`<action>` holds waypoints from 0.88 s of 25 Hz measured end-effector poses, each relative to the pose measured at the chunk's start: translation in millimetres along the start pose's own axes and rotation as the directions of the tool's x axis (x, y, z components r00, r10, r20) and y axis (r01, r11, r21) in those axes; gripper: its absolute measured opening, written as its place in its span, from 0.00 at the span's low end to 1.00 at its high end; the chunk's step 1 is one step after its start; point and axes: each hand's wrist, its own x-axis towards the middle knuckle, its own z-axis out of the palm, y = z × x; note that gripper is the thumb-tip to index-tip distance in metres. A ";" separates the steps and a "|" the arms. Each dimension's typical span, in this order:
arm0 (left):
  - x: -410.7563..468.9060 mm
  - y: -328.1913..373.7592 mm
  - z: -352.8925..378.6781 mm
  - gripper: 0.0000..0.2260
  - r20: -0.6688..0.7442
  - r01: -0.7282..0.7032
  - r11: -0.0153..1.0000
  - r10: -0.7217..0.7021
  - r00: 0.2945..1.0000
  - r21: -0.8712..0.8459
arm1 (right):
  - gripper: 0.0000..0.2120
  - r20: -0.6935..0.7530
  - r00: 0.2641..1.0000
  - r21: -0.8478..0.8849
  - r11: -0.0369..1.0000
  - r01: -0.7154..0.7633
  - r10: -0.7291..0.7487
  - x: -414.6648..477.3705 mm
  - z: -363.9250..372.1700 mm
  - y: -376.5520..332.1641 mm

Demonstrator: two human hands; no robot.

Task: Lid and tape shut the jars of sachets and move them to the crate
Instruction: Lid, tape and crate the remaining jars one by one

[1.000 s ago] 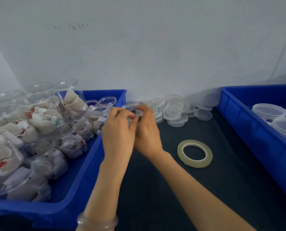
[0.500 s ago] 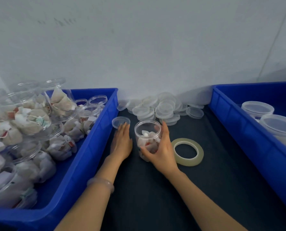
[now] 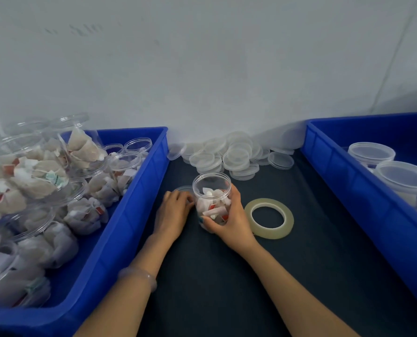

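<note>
Dark mat [image 3: 227,276] — jar [image 3: 212,188] upright inside right hand [image 3: 231,220] grip.

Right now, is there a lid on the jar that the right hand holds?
No: the jar in the right hand has an open mouth; a loose lid lies beside it under the left hand.

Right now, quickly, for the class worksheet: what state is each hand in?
Left hand: fingers curled over a loose lid beside the jar.
Right hand: grips the open jar.
</note>
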 end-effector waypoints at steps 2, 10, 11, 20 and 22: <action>-8.4 8.8 -10.0 0.05 -0.265 0.058 0.982 -0.105 0.959 -0.180 | 0.42 0.002 1.000 0.023 1.000 -0.011 0.011 0.4 -1.2 0.8; 22.2 46.1 -81.5 0.12 0.036 0.142 0.208 -0.446 0.895 -0.968 | 0.40 -0.002 1.000 0.022 1.000 -0.011 0.011 0.8 -2.7 -1.3; 26.8 51.3 -80.5 0.11 0.136 0.261 0.275 -0.401 0.906 -0.925 | 0.40 0.001 1.000 0.023 1.000 -0.009 0.009 0.7 -2.8 -1.6; 42.3 83.9 -66.8 0.08 0.054 0.015 0.888 0.011 0.998 -0.459 | 0.39 -0.003 1.000 0.006 1.000 0.013 -0.013 -0.4 -3.8 -2.0; 35.6 89.6 -69.6 0.13 0.190 -0.106 0.911 0.195 0.962 -0.400 | 0.37 -0.006 1.000 0.005 1.000 0.017 -0.017 -0.3 -4.3 0.2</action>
